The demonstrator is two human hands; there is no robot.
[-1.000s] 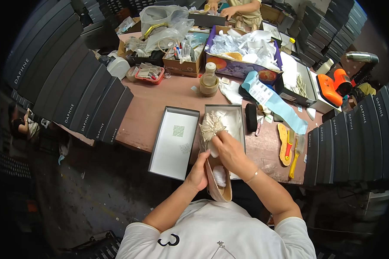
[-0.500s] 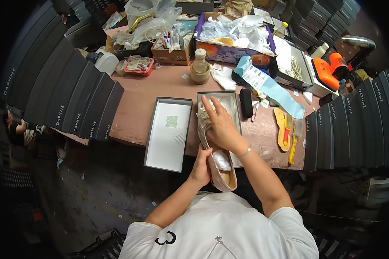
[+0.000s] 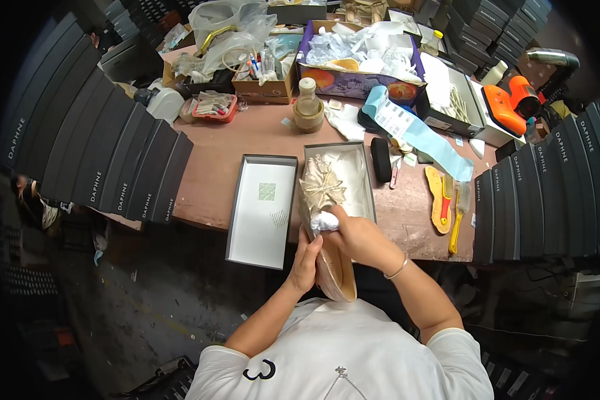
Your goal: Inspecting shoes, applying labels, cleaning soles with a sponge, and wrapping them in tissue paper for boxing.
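Observation:
A beige shoe (image 3: 339,272) with a large ribbon bow (image 3: 322,185) on its front lies lengthwise before me, its toe over the open grey shoe box (image 3: 370,200) and its heel toward my body. My left hand (image 3: 305,262) is closed round the shoe's left side. In my right hand (image 3: 368,243) is a wad of white paper (image 3: 325,222), pinched at the shoe's opening just behind the bow. Some right fingertips are hidden behind the wad. Left of the box lies its white-lined lid (image 3: 263,213), inside up.
Stacks of dark shoe boxes flank the table, left (image 3: 137,160) and right (image 3: 533,200). To the right lie a brush (image 3: 459,217), an insole (image 3: 435,193) and a light blue label strip (image 3: 420,137). A bottle (image 3: 308,107) stands behind, before a purple carton (image 3: 360,80) of crumpled paper.
My right hand has come back from the shoe's toe to its opening and taken hold of the white paper wad. The bow is now uncovered. My left hand still holds the shoe.

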